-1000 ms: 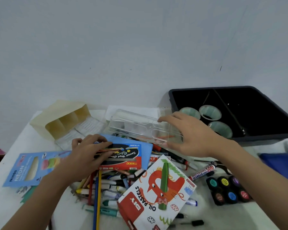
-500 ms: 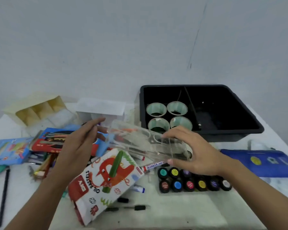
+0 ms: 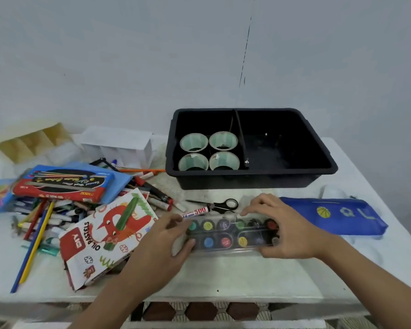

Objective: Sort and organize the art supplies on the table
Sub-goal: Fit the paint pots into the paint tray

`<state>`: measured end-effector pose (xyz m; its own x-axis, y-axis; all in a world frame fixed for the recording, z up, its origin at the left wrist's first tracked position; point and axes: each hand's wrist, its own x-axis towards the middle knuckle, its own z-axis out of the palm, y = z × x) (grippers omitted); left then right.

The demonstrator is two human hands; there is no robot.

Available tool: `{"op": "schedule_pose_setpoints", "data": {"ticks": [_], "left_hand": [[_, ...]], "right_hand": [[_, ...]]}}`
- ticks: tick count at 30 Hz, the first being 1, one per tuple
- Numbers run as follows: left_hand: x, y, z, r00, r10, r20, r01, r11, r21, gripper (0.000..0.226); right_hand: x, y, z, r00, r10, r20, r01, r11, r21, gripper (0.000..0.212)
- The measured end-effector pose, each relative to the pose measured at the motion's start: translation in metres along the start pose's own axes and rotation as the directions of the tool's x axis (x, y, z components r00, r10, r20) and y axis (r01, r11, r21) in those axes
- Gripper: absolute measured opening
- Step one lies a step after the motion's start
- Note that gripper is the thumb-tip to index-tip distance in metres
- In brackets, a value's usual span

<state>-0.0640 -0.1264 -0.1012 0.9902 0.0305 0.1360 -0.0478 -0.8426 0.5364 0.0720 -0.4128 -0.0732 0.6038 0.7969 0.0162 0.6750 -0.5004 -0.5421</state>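
Observation:
A clear plastic lid (image 3: pixel 226 250) now lies over the set of small paint pots (image 3: pixel 224 233) near the table's front middle. My left hand (image 3: pixel 161 248) grips the lid's left end, thumb on the near edge. My right hand (image 3: pixel 280 230) grips its right end, fingers curled over the far edge. Left of them lies a white and red oil pastels box (image 3: pixel 105 236), partly on a heap of pencils and markers (image 3: pixel 43 217). A red and black box (image 3: pixel 64 186) rests on a blue packet behind it.
A black tray (image 3: pixel 294 179) at the back holds several green paper cups (image 3: pixel 208 150). Black scissors (image 3: pixel 221 205) and a whiteboard marker (image 3: pixel 195 212) lie just behind the paint set. A blue pencil pouch (image 3: pixel 330 217) sits to the right. White and cream dividers (image 3: pixel 119 146) stand at the back left.
Both hands carried the clear lid from the back left, over the pastels box, and lowered it onto the paint pots. My view swung to the right.

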Motion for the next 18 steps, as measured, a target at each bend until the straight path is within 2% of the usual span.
{"op": "schedule_pose_setpoints", "data": {"ticks": [4,10,14,18], "left_hand": [[-0.004,-0.002,0.015,0.999,-0.020,-0.027,0.022,0.998,0.057,0.044],[-0.008,0.009,0.030,0.991,-0.117,-0.069,0.113,0.992,-0.055,0.046],[-0.009,0.016,0.038,0.966,-0.202,-0.164,0.176,0.972,-0.157,0.044],[-0.007,0.020,0.040,0.957,-0.207,-0.205,0.170,0.968,-0.187,0.042]], "right_hand": [[-0.004,0.008,0.018,1.000,0.009,-0.029,-0.008,1.000,0.020,0.073],[-0.010,0.019,0.030,0.998,0.043,-0.055,-0.040,0.998,0.051,0.071],[-0.010,0.022,0.042,0.989,0.010,-0.145,-0.016,0.999,-0.038,0.051],[-0.006,0.023,0.052,0.973,0.018,-0.230,-0.045,0.993,-0.112,0.037]]}}
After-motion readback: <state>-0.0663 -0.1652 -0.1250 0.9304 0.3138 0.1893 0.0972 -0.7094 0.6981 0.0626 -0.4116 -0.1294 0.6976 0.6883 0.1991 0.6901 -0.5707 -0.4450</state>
